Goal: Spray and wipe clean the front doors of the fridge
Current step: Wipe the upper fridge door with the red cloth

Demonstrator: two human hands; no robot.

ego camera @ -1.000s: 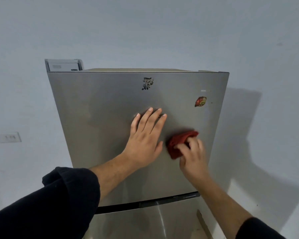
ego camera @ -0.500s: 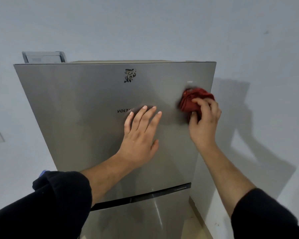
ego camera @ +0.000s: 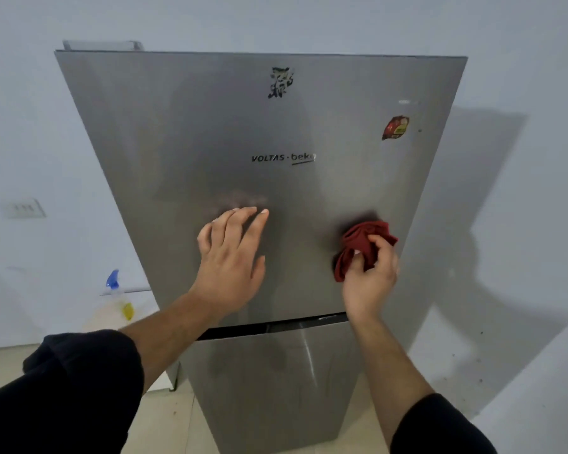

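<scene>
**Cloth low on the right edge, open panel up and to the left**

The right hand (ego camera: 369,276) has the red cloth (ego camera: 361,244) bunched up, fingers and thumb curled round it. The wad is pressed against the upper door (ego camera: 177,132), low down and just beside the door's right edge. The left hand (ego camera: 232,257) lies flat on the same panel, fingers straight and slightly spread, holding nothing and, by the look of it, just bracing. It sits at about 9 o'clock from the cloth, with bare steel between the two.

Here's what the next stroke turns on. From the cloth, the door's edge is right there at 3 o'clock, so there's nothing to gain that way. The big run of panel lies from 9 round to 12 o'clock: the brand lettering (ego camera: 282,157) at about 11, the red sticker (ego camera: 394,127) almost straight up at 12, the torn sticker (ego camera: 281,82) far up at 11. The door's long axis runs 12 to 6, so up-and-down passes look the natural choice.

A hazy patch (ego camera: 240,199) shows just above the left hand, between 9 and 10 o'clock from the cloth. The left hand is nearer it, but the cloth is in the right, so I'd judge the left must lift clear before a wipe can reach it.

At 6 o'clock, past the dark gap (ego camera: 276,327), is the lower door (ego camera: 276,388), and I can't tell whether it's been wiped. The spray bottle (ego camera: 114,283) stands low at 9 o'clock, well apart from both hands, with the left the nearer.
</scene>
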